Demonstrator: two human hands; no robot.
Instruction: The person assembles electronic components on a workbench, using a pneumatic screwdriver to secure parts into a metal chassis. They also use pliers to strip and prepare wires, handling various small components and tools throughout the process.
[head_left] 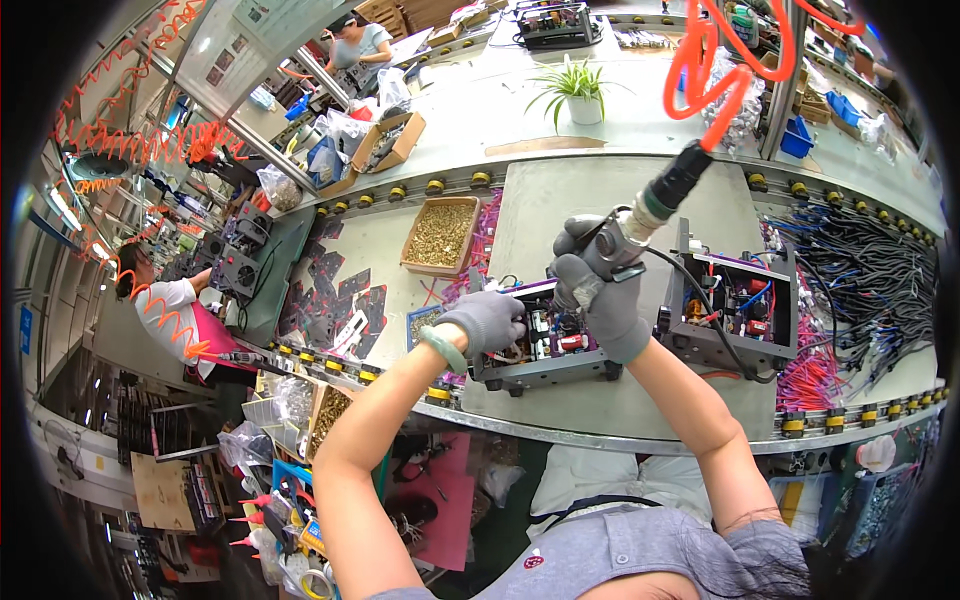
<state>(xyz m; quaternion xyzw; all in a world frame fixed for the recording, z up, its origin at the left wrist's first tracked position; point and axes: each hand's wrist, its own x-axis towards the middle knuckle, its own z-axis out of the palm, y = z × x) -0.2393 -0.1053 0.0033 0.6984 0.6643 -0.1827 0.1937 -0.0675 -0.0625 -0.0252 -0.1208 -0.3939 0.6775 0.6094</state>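
My right hand [612, 305], in a grey glove, is wrapped round a pneumatic screwdriver [655, 195] with a black and silver body. It is held over an open dark metal machine housing [530, 372], and its working tip is hidden by the hand. My left hand [487, 322], also gloved, rests at the left side of this housing with its fingers curled inward. Whatever those fingers hold, if anything, cannot be made out. Inside the housing, circuit boards and a red component [572, 343] show. A second open housing [735, 310] stands just to the right, with a black cable looping over its front.
An orange coiled air hose [722, 100] hangs from above to the screwdriver. A bin of small brass-coloured screws [440, 235], dark flat plates [345, 290] and black cable bundles [860, 270] lie alongside. A potted plant [585, 108] stands behind; a co-worker [180, 310] is at the left.
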